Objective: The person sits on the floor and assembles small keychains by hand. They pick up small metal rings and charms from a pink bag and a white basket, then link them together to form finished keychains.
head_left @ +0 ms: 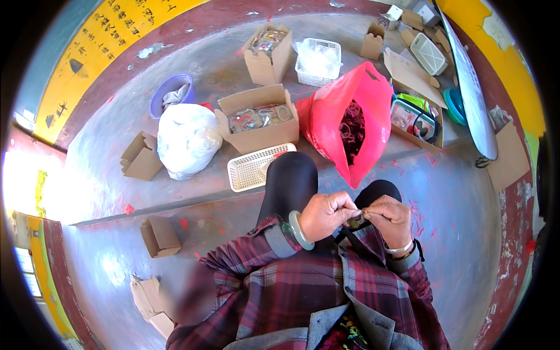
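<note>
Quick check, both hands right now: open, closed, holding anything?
Left hand: closed in a pinch; anything held is too small to tell.
Right hand: closed in a pinch; anything held cannot be made out.

From here I see a maroon plaid jacket (291,291) with grey cuffs, black trousers (290,184), a pale green bangle (299,231). The small piece (355,222) between the hands (326,216) looks dark greenish. The hot pink bag (326,119) has dark red contents (351,131); the basin (156,102) is purple, the shallow basket (235,177) cream, the wall (105,35) yellow above maroon.
</note>
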The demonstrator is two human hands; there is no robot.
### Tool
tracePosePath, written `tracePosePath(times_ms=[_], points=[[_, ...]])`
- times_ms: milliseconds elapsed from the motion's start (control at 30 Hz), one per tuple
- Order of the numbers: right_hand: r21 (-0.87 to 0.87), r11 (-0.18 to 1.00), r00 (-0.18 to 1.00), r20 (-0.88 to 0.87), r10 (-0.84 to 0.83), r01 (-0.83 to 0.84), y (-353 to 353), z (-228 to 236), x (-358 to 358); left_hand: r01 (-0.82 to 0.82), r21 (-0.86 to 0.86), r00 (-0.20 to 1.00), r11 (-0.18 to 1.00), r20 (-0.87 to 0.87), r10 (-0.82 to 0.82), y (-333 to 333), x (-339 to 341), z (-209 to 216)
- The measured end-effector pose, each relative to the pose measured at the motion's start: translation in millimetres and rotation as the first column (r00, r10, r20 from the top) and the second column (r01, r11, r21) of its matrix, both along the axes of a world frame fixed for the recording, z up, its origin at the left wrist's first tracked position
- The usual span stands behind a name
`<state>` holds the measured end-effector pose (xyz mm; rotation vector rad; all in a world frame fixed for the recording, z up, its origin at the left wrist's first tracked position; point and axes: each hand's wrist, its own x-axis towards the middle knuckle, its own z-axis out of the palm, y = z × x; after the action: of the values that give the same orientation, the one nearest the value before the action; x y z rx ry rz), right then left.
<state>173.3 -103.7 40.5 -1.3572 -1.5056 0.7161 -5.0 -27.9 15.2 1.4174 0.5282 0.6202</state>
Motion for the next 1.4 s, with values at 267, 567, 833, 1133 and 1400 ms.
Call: tracePosePath(times_ms=[267,567,833,1133,1400], points=[[0.008,0.998,0.998,0.010,-0.059,0.059,15.8,-2.0,-6.6,-0.116,0.009,0.993,0.993,-0.009,0.116,12.6,-17.3,-1.5],[-0.369,0.854,0.881,-0.157,-0.446,0.366,9.1,-83.0,44.7,-0.660,-0.177,0.736,0.730,0.045,0.676,141.7,-95.3,-3.1],[-0.339,0.850,0.906,0.020,-0.423,0.404,16.8,-109.1,45.1,-0.641,-0.062,0.767,0.765,-0.090,0.635,263.7,-107.9,-19.9],[-0.236,0.885,0.916,0.102,-0.388,0.401,19.5,-112.5,44.2,-0.632,0.333,0.691,0.700,-0.168,0.703,236.1,-108.8,-48.4],[-0.190,0.897,0.914,0.160,-0.372,0.399,21.0,-122.4,45.0,-0.291,0.435,0.522,0.852,-0.674,0.522,172.1,-135.1,-189.0]])
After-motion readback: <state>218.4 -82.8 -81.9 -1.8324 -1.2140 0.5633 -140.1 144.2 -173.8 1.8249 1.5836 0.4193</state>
